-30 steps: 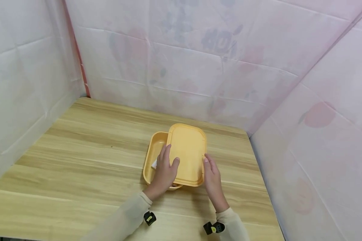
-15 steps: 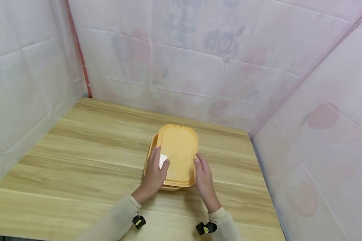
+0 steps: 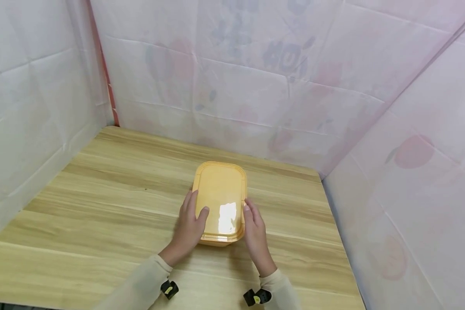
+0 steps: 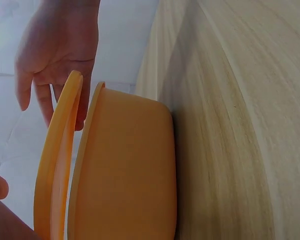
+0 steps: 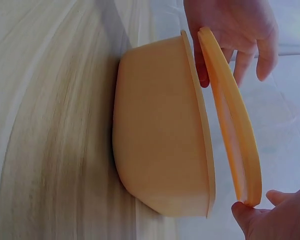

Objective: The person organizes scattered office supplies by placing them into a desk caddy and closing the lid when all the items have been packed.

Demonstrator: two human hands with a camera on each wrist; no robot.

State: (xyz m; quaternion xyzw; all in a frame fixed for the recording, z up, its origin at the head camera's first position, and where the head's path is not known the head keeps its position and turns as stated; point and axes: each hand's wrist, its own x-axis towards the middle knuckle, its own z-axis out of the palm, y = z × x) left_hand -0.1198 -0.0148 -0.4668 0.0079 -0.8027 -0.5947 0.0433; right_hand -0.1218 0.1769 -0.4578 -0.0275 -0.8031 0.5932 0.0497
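Observation:
A yellow rectangular lid (image 3: 221, 193) lies over a yellow box (image 3: 215, 243) on the wooden table (image 3: 120, 193). My left hand (image 3: 191, 217) grips the lid's left edge, thumb on top. My right hand (image 3: 252, 219) grips its right edge. In the left wrist view the lid (image 4: 55, 165) stands a little off the box (image 4: 125, 170), with the right hand's (image 4: 55, 45) fingers curled over the far edge. The right wrist view shows the same gap between lid (image 5: 230, 115) and box (image 5: 160, 135), the left hand (image 5: 235, 30) beyond them. What is inside the box is hidden.
White and pink sheeting (image 3: 255, 77) walls the table at the back, left and right. Bare wood (image 3: 81, 224) stretches to the left of the box. The table's right edge (image 3: 333, 215) runs close to the box's right side.
Both hands have slid the lid leftward from its offset place until it covers the box. The open part of the box and the white thing in it are now hidden.

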